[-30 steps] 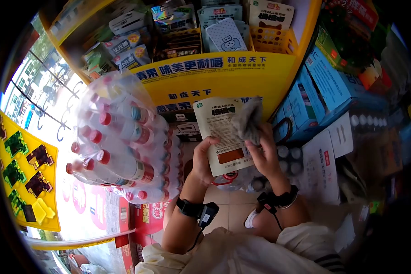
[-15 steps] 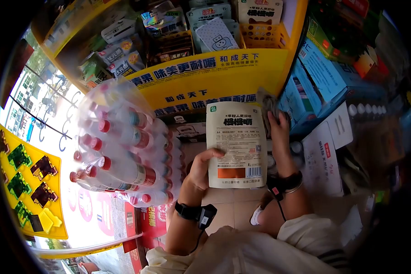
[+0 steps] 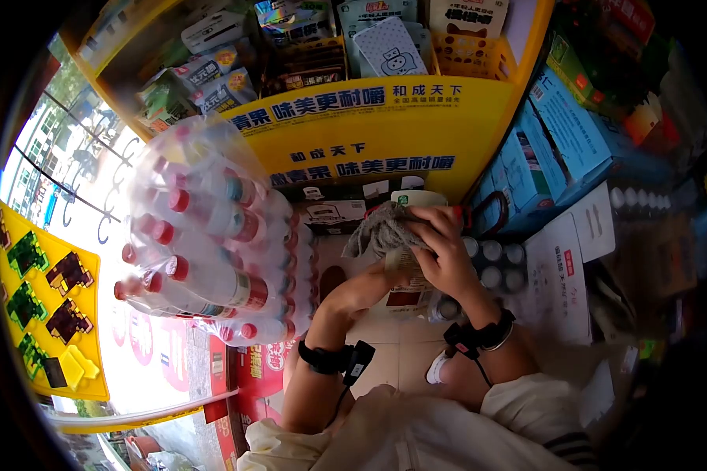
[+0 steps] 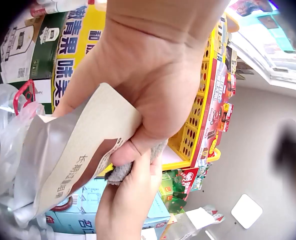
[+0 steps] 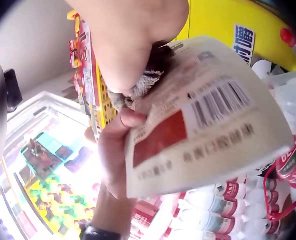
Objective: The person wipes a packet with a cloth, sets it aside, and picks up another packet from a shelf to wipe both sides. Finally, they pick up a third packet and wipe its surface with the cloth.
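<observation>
A cream snack pouch (image 3: 404, 300) with dark lettering and a brown-red panel is in my left hand (image 3: 359, 290). The left thumb lies over its printed face near the lower edge, as the left wrist view shows on the pouch (image 4: 85, 150). My right hand (image 3: 449, 255) grips a crumpled grey cloth (image 3: 381, 231) and holds it against that face. In the head view, cloth and hands cover most of the pouch. The right wrist view shows the barcode (image 5: 220, 102) and the cloth (image 5: 149, 82) bunched under the right fingers.
Shrink-wrapped bottles with red caps (image 3: 212, 228) stand on the left. Ahead is a yellow display shelf (image 3: 369, 129) holding snack packets. Blue cartons (image 3: 565, 149) and a white box (image 3: 554, 275) stand to the right, near grey-capped bottles (image 3: 492, 277). Tiled floor (image 3: 393, 357) shows below.
Half a second ago the right hand held the cloth off the pouch's right side. It has since moved left across the pouch's face, and the left hand still holds the pouch.
</observation>
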### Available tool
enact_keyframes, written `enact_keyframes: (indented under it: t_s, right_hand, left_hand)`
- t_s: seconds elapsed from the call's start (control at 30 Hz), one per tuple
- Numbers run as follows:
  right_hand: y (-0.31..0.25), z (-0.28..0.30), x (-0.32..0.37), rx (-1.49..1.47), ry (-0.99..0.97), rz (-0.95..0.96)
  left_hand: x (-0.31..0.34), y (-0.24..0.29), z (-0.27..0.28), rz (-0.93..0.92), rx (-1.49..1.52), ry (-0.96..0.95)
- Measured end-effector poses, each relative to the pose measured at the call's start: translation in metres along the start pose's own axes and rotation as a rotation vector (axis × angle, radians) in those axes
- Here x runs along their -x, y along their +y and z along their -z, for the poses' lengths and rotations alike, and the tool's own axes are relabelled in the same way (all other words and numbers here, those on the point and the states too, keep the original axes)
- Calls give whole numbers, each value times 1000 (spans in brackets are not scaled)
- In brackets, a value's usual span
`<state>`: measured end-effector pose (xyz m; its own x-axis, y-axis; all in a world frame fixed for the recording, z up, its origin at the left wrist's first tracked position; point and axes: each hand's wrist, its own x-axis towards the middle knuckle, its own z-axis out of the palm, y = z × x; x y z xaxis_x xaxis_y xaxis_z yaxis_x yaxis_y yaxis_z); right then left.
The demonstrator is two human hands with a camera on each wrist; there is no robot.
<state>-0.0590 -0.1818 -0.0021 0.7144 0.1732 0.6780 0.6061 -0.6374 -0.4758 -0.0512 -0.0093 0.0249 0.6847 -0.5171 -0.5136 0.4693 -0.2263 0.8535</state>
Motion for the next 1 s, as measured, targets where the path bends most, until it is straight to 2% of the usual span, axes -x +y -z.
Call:
enact_keyframes:
  t_s: [0.07, 0.13, 0.2, 0.23, 0.27, 0.3, 0.33, 0.37, 0.4, 0.47, 0.53, 0.6, 0.67, 0.73, 0.77, 0.8, 0.97, 1.0]
  right_hand:
    - [18, 1, -1, 11, 50, -12]
    - [43, 2, 6, 90, 86, -220]
    - [66, 6, 16, 28, 154, -439]
    - [91, 6, 23, 26, 199, -419]
    - [88, 15, 21, -138, 220, -693]
    - [82, 18, 19, -219, 349, -650]
    - [74, 21, 16, -301, 472, -604]
    - [69, 22, 12, -368, 521, -515]
    - [60, 21, 9, -369, 511, -514]
    - [40, 10, 5, -142, 369, -237]
    - [21, -8, 9, -274, 140, -301]
    - [5, -27, 14, -194, 54, -188]
    - [-9, -28, 12, -352, -64, -167]
    - [-13, -27, 13, -394, -98, -139]
    - [-15, -25, 13, -369, -183, -52]
    - [-17, -23, 14, -342, -269, 33]
    - [-9, -25, 16, -212, -167, 98]
    - [-4, -25, 14, -168, -58, 44]
  left_hand:
    - [-15, -13, 10, 24, -297, -114]
    - [-16, -24, 10, 8, -348, -163]
    - [-13, -32, 7, -68, -171, -217]
    - [-12, -31, 9, -65, -180, -219]
    - [-12, -28, 12, -52, 6, -189]
    - [-13, -25, 14, -44, 198, -155]
    - [-11, -19, 14, -49, 202, -149]
    - [-8, -14, 12, -66, 319, -117]
    - [-4, -7, 8, -80, 438, -86]
    - [-4, 6, 0, -25, 440, -60]
    - [-17, -4, -1, -106, 630, -38]
    - [-22, -9, 1, -157, 705, -22]
    - [-28, -13, 5, -218, 782, -2]
    - [-29, -13, 17, -324, 900, -71]
    - [-24, -6, 19, -250, 1001, -84]
    - [-22, -7, 25, -250, 987, -128]
    - [-25, -9, 25, -240, 994, -150]
    - [-24, -7, 22, -239, 994, -153]
